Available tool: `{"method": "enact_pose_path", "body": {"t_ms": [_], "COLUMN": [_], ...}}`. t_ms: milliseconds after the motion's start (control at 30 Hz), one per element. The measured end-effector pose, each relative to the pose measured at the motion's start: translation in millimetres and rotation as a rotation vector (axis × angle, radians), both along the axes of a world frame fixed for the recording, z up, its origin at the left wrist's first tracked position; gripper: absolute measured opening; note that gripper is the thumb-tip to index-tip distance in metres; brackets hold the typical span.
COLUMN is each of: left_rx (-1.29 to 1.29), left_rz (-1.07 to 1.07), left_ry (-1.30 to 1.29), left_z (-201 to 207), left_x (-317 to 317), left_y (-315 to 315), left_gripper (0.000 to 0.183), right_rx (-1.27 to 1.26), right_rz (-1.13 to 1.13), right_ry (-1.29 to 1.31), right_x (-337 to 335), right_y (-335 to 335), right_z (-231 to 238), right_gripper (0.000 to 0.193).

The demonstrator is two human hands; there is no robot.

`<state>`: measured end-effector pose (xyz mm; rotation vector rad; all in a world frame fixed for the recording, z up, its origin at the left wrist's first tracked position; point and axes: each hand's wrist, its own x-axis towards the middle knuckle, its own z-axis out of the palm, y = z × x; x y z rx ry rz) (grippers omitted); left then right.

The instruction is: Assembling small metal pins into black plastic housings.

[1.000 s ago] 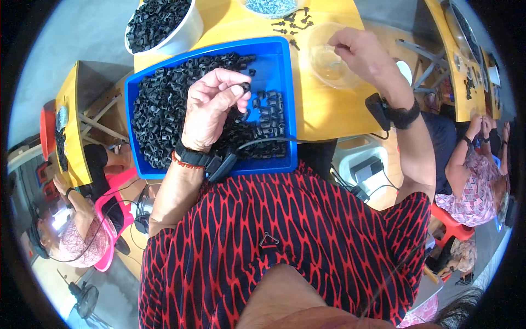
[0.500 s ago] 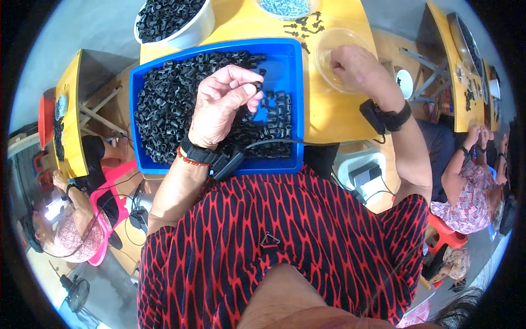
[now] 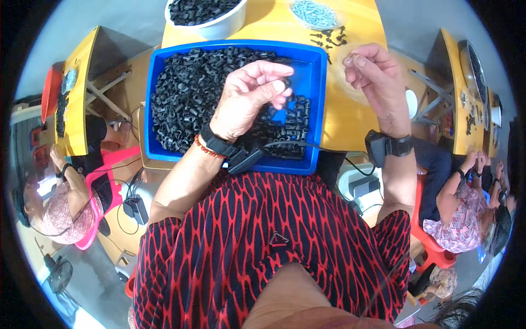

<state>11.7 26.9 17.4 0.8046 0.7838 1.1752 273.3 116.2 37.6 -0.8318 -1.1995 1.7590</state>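
Note:
Over the blue tray [image 3: 320,109], my left hand [image 3: 246,101] pinches a small black plastic fitting [image 3: 287,83] between thumb and fingertips; the fingers cover part of it. My right hand [image 3: 378,77] is raised above a round clear plastic dish [image 3: 350,90] on the right of the table. Its thumb and forefinger are pressed together at a tiny shiny thing [image 3: 350,58], too small to name. Many loose black plastic fittings [image 3: 186,98] heap up in the tray's left part. At the tray's right side, more black fittings [image 3: 296,123] lie in rough rows.
A white bucket [image 3: 219,27] of black parts stands at the table's far left. Beyond the dish are a clear bowl of light-blue pieces [image 3: 313,13] and several black pin-like parts [image 3: 331,37] on the yellow table [image 3: 350,129]. Cables run from my wrist straps. Other people sit at both sides.
My right hand has risen out of the clear dish and turned, fingertips now showing. My left hand keeps hold of the black fitting. The whole view has shifted, moving the tray rightward.

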Motion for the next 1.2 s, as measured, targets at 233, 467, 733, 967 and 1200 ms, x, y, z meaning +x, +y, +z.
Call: {"method": "enact_pose_path", "body": {"t_ms": [233,467,733,967,1200], "left_rx": [0.019,0.042,0.033,0.05,0.014], "left_rz": [0.04,0.051,0.06,0.075,0.061], "left_ry": [-0.012,-0.026,-0.028,-0.024,-0.058], "left_z": [-4,-5,-7,-7,-12], "left_x": [-1,-3,-4,-5,-6], "left_y": [0,0,-1,-1,-2], "left_gripper": [0.018,0.019,0.018,0.017,0.017], "right_rx": [-0.003,0.152,0.292,0.359,0.559], "right_rz": [0.084,0.08,0.076,0.037,0.011], "right_ry": [0.089,-0.024,-0.145,-0.167,-0.263], "right_x": [-48,-72,-78,-85,-86], "right_y": [-15,-26,-29,-33,-44], "right_z": [2,-5,-9,-12,-12], "right_gripper": [0.012,0.012,0.01,0.008,0.009]}}
